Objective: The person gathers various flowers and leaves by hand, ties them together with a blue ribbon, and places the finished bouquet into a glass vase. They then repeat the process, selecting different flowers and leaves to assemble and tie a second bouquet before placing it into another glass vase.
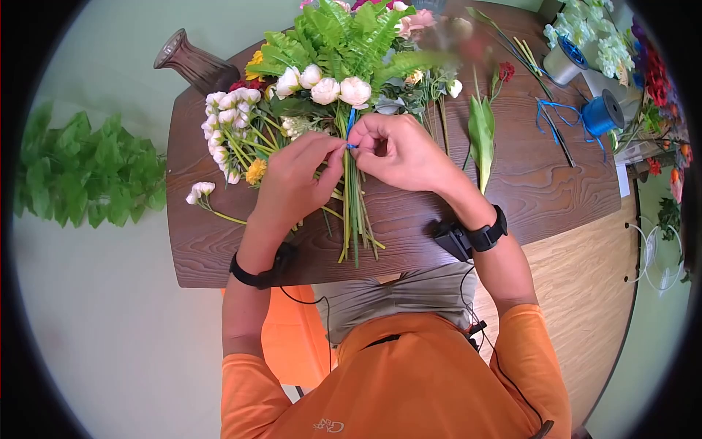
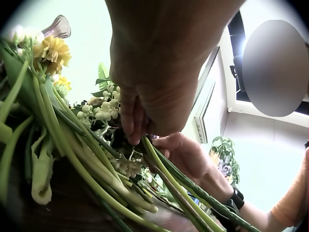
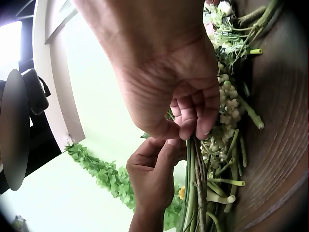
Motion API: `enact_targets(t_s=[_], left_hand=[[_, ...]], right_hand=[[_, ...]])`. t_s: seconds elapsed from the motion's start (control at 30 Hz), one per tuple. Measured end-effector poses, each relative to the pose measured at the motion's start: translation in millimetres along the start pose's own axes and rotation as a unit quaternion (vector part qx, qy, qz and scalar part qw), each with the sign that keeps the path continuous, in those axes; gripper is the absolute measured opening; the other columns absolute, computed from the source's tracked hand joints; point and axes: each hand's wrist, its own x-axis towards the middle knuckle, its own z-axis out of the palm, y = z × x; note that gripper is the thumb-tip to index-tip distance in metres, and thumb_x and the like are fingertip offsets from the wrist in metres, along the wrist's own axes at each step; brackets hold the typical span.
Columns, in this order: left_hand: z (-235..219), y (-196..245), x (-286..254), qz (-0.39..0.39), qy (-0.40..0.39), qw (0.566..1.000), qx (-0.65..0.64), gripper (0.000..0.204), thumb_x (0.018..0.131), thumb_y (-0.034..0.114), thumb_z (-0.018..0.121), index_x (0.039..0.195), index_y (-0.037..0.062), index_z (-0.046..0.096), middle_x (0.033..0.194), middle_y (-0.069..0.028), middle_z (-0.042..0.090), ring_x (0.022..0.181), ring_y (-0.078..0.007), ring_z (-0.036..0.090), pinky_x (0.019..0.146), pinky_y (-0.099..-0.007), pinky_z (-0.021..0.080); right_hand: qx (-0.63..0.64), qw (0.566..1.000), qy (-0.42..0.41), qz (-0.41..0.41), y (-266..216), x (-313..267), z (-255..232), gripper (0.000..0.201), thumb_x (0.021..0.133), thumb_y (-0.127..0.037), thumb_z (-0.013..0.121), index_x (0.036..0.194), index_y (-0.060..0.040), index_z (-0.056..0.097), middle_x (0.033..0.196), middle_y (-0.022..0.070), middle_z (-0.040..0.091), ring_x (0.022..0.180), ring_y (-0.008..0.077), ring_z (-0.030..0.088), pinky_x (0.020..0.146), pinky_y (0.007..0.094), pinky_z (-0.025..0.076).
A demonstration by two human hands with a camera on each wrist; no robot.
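A bouquet of green stems (image 1: 355,212) with fern leaves (image 1: 333,44) and white-pink blooms (image 1: 340,91) lies near the table's middle, a blue ribbon (image 1: 352,117) around its stems. My left hand (image 1: 296,175) pinches at the ribbon from the left side, fingertips against the stems. From the other side my right hand (image 1: 406,154) pinches the ribbon between thumb and curled fingers, nearly touching the left fingertips. In the right wrist view, the right hand (image 3: 169,82) and left hand (image 3: 154,179) meet over the stems (image 3: 193,179); the ribbon is hidden there.
White flowers (image 1: 227,121) and a yellow bloom (image 1: 256,172) lie on the left of the table (image 1: 212,249). A glass vase (image 1: 194,62) lies tilted at the back left. Ribbon spools (image 1: 602,113), scissors (image 1: 561,143) and a leafy stem (image 1: 481,135) are at the right.
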Motion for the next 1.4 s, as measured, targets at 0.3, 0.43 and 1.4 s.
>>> enact_targets(t_s=[0.3, 0.43, 1.4], left_hand=[[0.0, 2.4, 4.4, -0.082, -0.034, 0.993, -0.074, 0.011, 0.085, -0.001, 0.071, 0.096, -0.0003, 0.066, 0.083, -0.0098, 0.065, 0.071, -0.0199, 0.065, 0.066, -0.0299, 0.052], [-0.4, -0.6, 5.7, -0.077, -0.047, 0.994, -0.069, 0.014, 0.085, -0.002, 0.070, 0.097, -0.0018, 0.063, 0.085, -0.0095, 0.063, 0.072, -0.0192, 0.066, 0.064, -0.0288, 0.056], [3.6, 1.9, 2.4, -0.049, -0.007, 0.998, -0.035, 0.010, 0.090, -0.002, 0.070, 0.100, -0.0017, 0.068, 0.088, -0.0118, 0.066, 0.072, -0.0224, 0.068, 0.062, -0.0297, 0.057]], right_hand=[[-0.055, 0.997, 0.040, -0.031, -13.0, -1.2, -2.9, 0.020, 0.077, -0.009, 0.071, 0.092, 0.0036, 0.068, 0.066, 0.0091, 0.066, 0.056, 0.0182, 0.064, 0.056, 0.0323, 0.050], [-0.083, 0.995, 0.042, -0.041, -12.7, -1.6, -3.5, 0.022, 0.075, -0.009, 0.071, 0.093, 0.0031, 0.067, 0.065, 0.0100, 0.066, 0.055, 0.0216, 0.064, 0.057, 0.0337, 0.051], [-0.065, 0.995, 0.044, -0.062, 2.0, 2.0, -0.4, 0.018, 0.080, -0.010, 0.068, 0.091, 0.0040, 0.066, 0.065, 0.0121, 0.062, 0.056, 0.0222, 0.061, 0.057, 0.0349, 0.050]])
